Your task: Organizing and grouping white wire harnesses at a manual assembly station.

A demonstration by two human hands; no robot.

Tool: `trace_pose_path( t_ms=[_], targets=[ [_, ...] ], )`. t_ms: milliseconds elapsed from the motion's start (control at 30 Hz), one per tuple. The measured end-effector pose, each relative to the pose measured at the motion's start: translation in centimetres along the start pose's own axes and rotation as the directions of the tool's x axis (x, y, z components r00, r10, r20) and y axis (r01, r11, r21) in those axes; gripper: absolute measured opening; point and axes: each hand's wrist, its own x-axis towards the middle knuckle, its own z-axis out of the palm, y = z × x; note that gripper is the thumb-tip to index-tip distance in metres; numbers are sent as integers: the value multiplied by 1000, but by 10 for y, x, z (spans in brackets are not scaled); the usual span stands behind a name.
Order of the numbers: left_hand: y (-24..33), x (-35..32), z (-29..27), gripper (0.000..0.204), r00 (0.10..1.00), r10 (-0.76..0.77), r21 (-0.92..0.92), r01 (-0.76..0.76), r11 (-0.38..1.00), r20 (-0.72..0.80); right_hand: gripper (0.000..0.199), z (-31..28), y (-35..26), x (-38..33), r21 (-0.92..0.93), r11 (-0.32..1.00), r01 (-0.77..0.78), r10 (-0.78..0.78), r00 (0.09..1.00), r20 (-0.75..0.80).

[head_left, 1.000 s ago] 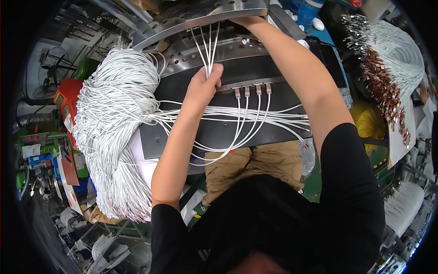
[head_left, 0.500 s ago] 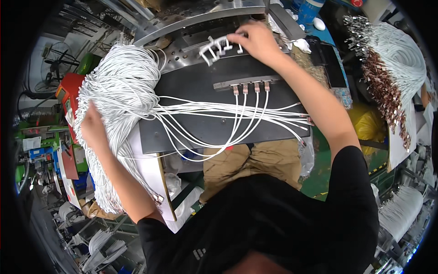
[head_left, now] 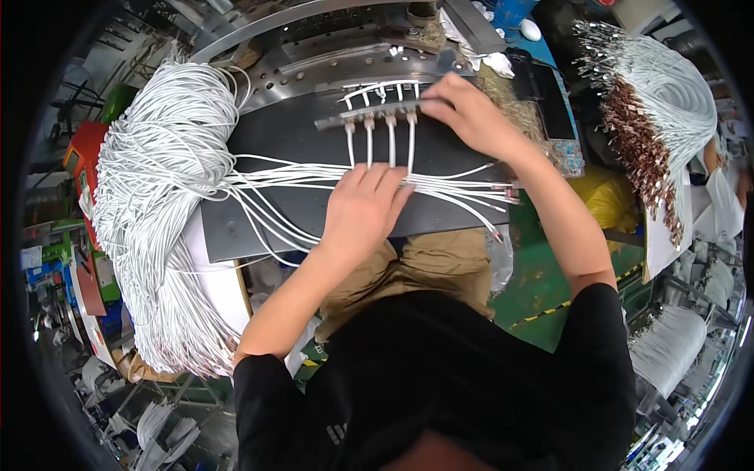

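My left hand [head_left: 363, 202] is over several white cables [head_left: 380, 145], fingers closed on them from above; its palm side is hidden. These cables run straight from there to small copper-coloured connectors [head_left: 391, 122] lined up along a thin metal bar [head_left: 334, 122]. At the bar's right end, my right hand [head_left: 465, 116] has thumb and fingers pinched on it, slightly blurred. Just beyond the bar lies a white comb-like plastic strip [head_left: 382, 89], its prongs pointing toward the bar. More loose cables [head_left: 294, 174] cross the black work plate [head_left: 275, 133] under my left hand.
On the left a big bundle of white cables [head_left: 169, 133] drapes over the table side. A perforated metal fixture [head_left: 314, 71] stands at the far edge. Another cable bundle [head_left: 667, 86] with copper-coloured ends hangs at right, near a yellow bag [head_left: 609, 206]. A blue container [head_left: 514, 12] stands far right.
My left hand has come from the big bundle onto the cables at the bar. My right hand has let go of the white strip and gripped the bar, which has shifted left and away.
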Motion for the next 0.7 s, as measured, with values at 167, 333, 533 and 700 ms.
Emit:
trace_pose_path(
  t_ms=[167,333,533,700],
  targets=[
    [-25,4,-12,13,993,-117,133,115,984,11,32,32,5,91,51,997,60,-48,977,-209],
    [-72,75,-17,26,974,-91,246,142,959,-209,13,65,86,222,93,965,247,-139,776,-616],
    [-107,155,-15,27,925,-375,185,359,915,60,24,55,165,267,556,773,305,-76,915,-396],
    [-130,151,-22,27,864,-485,-44,494,868,132,30,51,117,236,17,960,281,-263,918,-295]
  ],
)
